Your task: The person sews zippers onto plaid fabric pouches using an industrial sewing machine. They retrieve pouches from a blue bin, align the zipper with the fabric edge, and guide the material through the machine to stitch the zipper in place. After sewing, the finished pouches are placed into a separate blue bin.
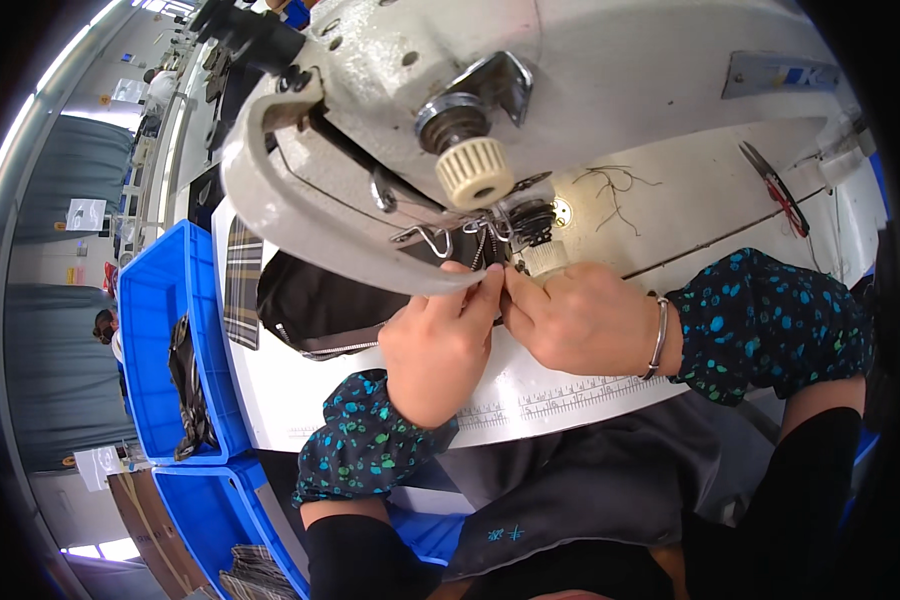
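In front of me is a white sewing machine (590, 90) with a cream tension knob (473, 172). A black fabric piece with a metal zipper along its edge (305, 300) lies on the machine table, left of and under the needle area. My left hand (435, 350) pinches this piece close to the presser foot. My right hand (580, 320) is closed too, its fingertips meeting the left ones at the zipper. The exact spot they grip is hidden by the fingers. A curved white guard arm of the machine crosses just above the left fingers.
Plaid fabric (242, 285) lies at the table's left edge. Blue bins (205, 340) stand to the left, holding dark and plaid pieces. Scissors with red-and-black handles (778, 190) and loose dark threads (615, 190) lie to the right. A printed ruler (570, 398) runs along the front edge.
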Tool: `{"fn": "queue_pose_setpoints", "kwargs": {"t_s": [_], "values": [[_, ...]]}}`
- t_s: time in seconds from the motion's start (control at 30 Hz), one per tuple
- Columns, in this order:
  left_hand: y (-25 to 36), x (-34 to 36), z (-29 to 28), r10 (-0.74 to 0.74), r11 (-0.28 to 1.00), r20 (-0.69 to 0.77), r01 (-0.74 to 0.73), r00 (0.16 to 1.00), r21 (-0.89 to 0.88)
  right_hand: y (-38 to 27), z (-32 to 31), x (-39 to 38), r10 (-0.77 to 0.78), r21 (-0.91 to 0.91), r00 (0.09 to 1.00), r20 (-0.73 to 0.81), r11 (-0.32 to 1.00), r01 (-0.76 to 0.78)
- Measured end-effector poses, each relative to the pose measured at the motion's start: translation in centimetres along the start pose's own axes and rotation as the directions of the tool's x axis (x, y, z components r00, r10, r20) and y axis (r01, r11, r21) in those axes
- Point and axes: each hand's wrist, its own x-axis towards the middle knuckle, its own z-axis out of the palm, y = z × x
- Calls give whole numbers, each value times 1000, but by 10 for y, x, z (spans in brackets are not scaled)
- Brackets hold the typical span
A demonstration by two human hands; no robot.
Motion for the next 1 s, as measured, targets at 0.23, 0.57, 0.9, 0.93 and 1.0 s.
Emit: {"fn": "queue_pose_setpoints", "kwargs": {"t_s": [0.23, 0.57, 0.9, 0.93, 1.0], "values": [[-3, 1, 2, -26, 998, 47, 29, 999, -59, -4, 2, -4, 4, 46, 1000, 27, 999, -5], [-7, 6, 3, -54, 990, 60, 61, 997, -128, -4, -3, -4, 0, 34, 996, 88, 999, -3], [-5, 18, 1, -64, 984, 113, 82, 991, -157, 2, -3, -1, 24, 43, 987, 161, 999, -31], [-5, 19, 2, -59, 985, 112, 76, 992, -155, 3, -2, -1, 29, 30, 985, 171, 999, -34], [-7, 22, 2, -46, 987, 132, 65, 990, -147, 4, 1, 0, 46, 30, 990, 132, 998, -51]]}}
